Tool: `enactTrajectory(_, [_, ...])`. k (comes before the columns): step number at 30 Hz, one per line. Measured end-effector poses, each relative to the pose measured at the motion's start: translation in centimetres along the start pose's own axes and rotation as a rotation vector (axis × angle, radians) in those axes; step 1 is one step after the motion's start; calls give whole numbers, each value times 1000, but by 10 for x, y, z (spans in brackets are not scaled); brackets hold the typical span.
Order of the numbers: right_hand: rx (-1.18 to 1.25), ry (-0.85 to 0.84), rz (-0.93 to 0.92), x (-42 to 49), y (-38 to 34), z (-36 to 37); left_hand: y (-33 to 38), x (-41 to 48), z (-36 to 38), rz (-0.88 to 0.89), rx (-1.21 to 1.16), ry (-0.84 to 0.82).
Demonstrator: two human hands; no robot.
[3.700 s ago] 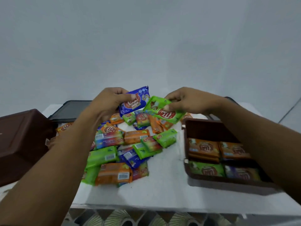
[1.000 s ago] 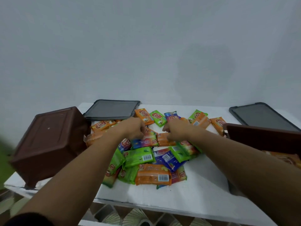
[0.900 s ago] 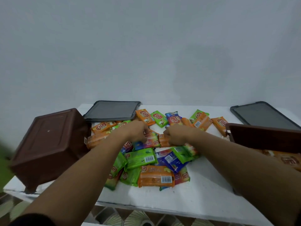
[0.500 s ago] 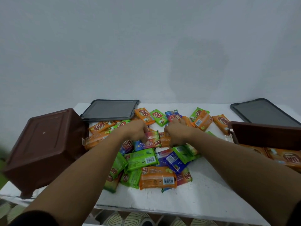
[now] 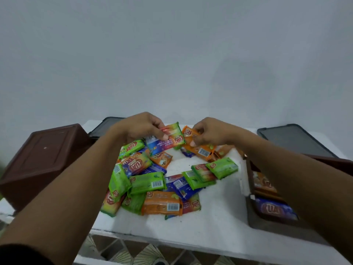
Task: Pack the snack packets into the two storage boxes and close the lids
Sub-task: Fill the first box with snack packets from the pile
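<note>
Head view: the left hand [image 5: 141,128] pinches a rainbow packet [image 5: 168,140] above the pile [image 5: 150,185] on the table. The right hand [image 5: 209,132] pinches an orange packet [image 5: 188,133]. The right forearm hides much of the right box [image 5: 267,224], and the left lid [image 5: 98,129] barely shows.

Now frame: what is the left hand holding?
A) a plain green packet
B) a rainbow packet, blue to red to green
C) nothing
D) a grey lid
B: the left hand pinches the rainbow packet, thumb on its face, while the right hand pinches an orange packet.
</note>
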State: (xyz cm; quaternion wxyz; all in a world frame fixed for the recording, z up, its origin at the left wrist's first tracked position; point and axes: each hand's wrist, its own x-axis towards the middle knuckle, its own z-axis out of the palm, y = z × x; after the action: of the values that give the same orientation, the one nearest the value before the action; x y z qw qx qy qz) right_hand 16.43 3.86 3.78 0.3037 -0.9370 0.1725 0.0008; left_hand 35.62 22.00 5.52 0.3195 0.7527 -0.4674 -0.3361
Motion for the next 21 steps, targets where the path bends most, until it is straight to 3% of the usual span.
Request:
enactTrajectory(5, [127, 36, -9, -67, 23, -59, 64, 3, 39, 88, -158, -12])
enactTrajectory(10, [44, 59, 23, -139, 67, -103, 121, 22, 101, 111, -162, -104])
enactTrajectory(16, [-170, 60, 98, -206, 124, -115, 158, 45, 178, 87, -43, -224])
enactTrajectory(21, [-330, 26, 150, -236, 161, -93, 178, 66, 229, 56, 199, -308])
